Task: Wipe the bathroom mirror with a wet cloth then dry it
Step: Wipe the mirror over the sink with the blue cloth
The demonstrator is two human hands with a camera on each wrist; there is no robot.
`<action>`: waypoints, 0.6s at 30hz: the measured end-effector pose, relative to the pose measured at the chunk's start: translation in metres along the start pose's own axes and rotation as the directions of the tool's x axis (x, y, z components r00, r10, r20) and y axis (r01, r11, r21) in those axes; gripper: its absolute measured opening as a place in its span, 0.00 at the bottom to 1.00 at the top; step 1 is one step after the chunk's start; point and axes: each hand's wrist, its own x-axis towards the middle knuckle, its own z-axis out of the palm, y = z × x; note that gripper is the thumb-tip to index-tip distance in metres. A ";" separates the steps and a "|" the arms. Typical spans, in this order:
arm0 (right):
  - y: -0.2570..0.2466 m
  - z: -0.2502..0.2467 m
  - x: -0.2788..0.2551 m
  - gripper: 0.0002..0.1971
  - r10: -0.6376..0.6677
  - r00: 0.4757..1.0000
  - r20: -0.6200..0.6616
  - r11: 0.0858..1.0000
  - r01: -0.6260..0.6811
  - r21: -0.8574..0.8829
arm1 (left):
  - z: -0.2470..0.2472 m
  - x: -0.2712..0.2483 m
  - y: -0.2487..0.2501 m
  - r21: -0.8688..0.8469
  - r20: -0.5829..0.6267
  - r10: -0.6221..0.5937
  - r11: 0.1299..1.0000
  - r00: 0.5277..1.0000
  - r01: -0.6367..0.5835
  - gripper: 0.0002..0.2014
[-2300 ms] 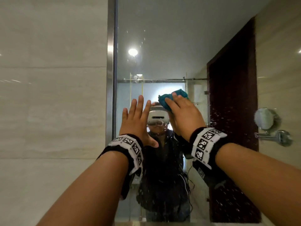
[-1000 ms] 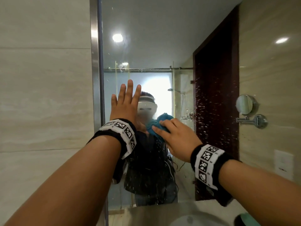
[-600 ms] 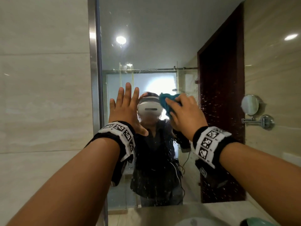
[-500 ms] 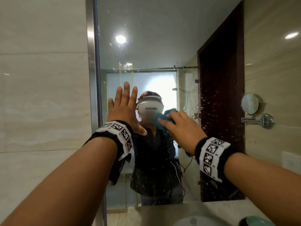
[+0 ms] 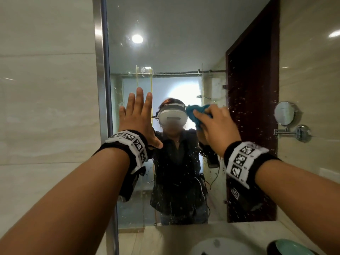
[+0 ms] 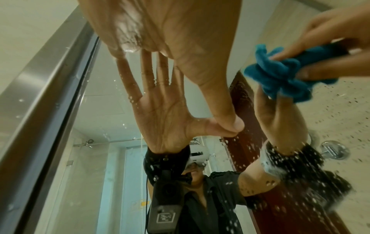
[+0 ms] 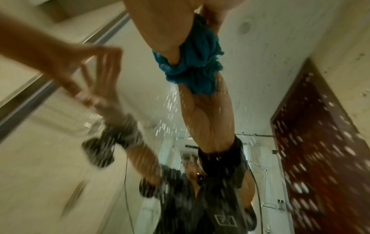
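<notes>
Against mirror, cloth under right hand

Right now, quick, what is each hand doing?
Left hand: open, fingers straight, flat on the mirror.
Right hand: closed, gripping the cloth against the mirror.

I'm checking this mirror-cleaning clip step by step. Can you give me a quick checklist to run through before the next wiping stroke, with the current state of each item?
1. Cloth gripped by right hand: ok, fingers curl round the bunched cloth.
2. Cloth against the mirror: ok, it meets its own reflection in the left wrist view.
3. Left hand braced flat on the glass: ok, fingers straight, palm meeting its reflection.
4. Left hand out of the cloth's path: ok, there is a gap between them.
5. Droplets left to wipe: not ok, many spots remain over the reflected door and lower glass.
6. Cloth wet enough: cannot tell.
</notes>
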 end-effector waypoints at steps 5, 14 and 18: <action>-0.009 0.026 -0.065 0.39 -0.301 0.941 0.152 0.934 0.323 -0.152 | -0.005 -0.004 0.004 0.032 0.003 -0.006 0.999 1.000 0.006 0.76; -0.014 0.009 -0.024 0.23 0.014 0.992 0.127 0.997 -0.023 0.070 | 0.047 -0.071 0.005 0.030 0.099 0.079 0.996 0.992 -0.082 0.72; -0.029 0.011 0.007 0.25 0.071 0.996 0.048 0.991 -0.076 0.111 | 0.058 -0.076 0.003 0.044 0.105 0.065 0.997 0.992 -0.070 0.71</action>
